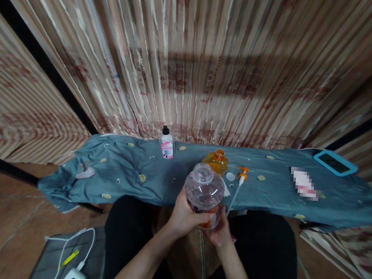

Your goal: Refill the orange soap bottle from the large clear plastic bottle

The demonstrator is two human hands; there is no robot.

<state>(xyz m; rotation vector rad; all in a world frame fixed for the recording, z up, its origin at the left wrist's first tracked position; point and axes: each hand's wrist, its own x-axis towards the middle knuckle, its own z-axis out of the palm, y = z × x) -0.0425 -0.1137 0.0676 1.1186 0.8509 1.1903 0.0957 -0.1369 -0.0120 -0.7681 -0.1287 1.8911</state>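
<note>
A clear, wide-bodied bottle with an open neck is held up at the near edge of the table. My left hand wraps round its left side, thumb across the front. On its lower right, my right hand grips the same bottle, its fingers partly hidden. Just behind stands an orange bottle, also uncapped. To the right lies an orange pump head with a long pale tube, near a round white disc. Something white, partly covered by the clear bottle, lies beside it.
A small bottle with a black cap stands on the blue-green cloth. A blue-framed tablet and a blurred pink-white packet lie right. At lower left, a stool holds a white device with a cable.
</note>
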